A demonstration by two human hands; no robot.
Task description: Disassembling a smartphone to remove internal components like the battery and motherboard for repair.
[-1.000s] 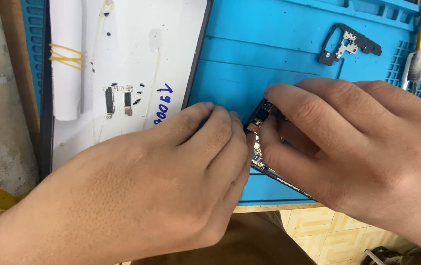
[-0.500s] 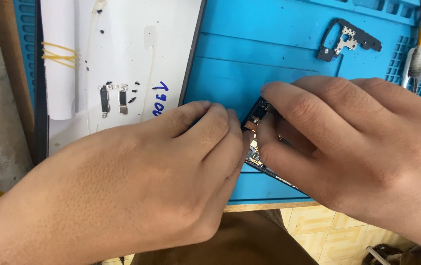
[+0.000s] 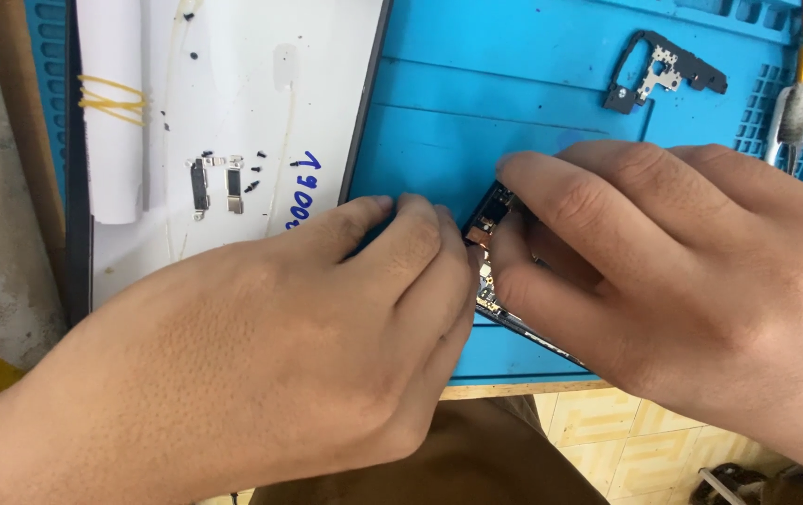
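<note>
Left hand [image 3: 261, 355]: nearest the camera, fingertips curled in against the phone's left edge; whether it pinches anything is hidden.
Phone [image 3: 490, 271]: opened, between both hands, long axis slanting from upper left to lower right.
Right hand [image 3: 691, 290]: lies over the phone, fingers clamped on it.
Mat [image 3: 513, 93]: blue, beneath.
Bracket [image 3: 663, 70]: beyond the right hand, well apart.
Tray [image 3: 326, 93]: white, beyond the left hand, with screws [image 3: 252, 178].

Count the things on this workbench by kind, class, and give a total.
Hands: 2, left hand and right hand
Opened phone: 1
Black bracket: 1
Small metal plates: 2
White board: 1
Blue mat: 1
Total: 8
</note>
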